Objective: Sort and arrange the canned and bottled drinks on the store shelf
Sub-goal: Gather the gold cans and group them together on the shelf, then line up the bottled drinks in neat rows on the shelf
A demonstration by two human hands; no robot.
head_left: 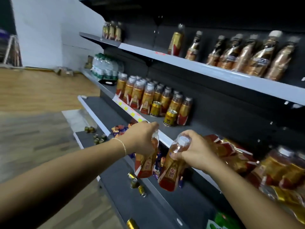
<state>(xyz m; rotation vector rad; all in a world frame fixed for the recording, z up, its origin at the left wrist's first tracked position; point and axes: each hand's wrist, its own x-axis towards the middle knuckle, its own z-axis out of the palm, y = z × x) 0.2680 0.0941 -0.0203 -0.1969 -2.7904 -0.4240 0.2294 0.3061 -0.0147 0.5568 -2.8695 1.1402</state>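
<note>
While the left hand (pixel 140 139) curled its fingers round the neck of one gold-and-red bottle (pixel 146 162), the right hand (pixel 196 151) wrapped the clear top of a second bottle (pixel 171 171). Both bottles hung tilted, side by side, just in front of the middle shelf (pixel 194 128). On that shelf stood rows of like bottles (pixel 145 95) with two gold cans (pixel 170 117) just beside them, and blurred gold-and-red packs (pixel 231 154) lay past the right hand. More bottles (pixel 257 58) lined the upper shelf (pixel 198 66). Small cans (pixel 134 181) lay on the lower shelf (pixel 165 209).
</note>
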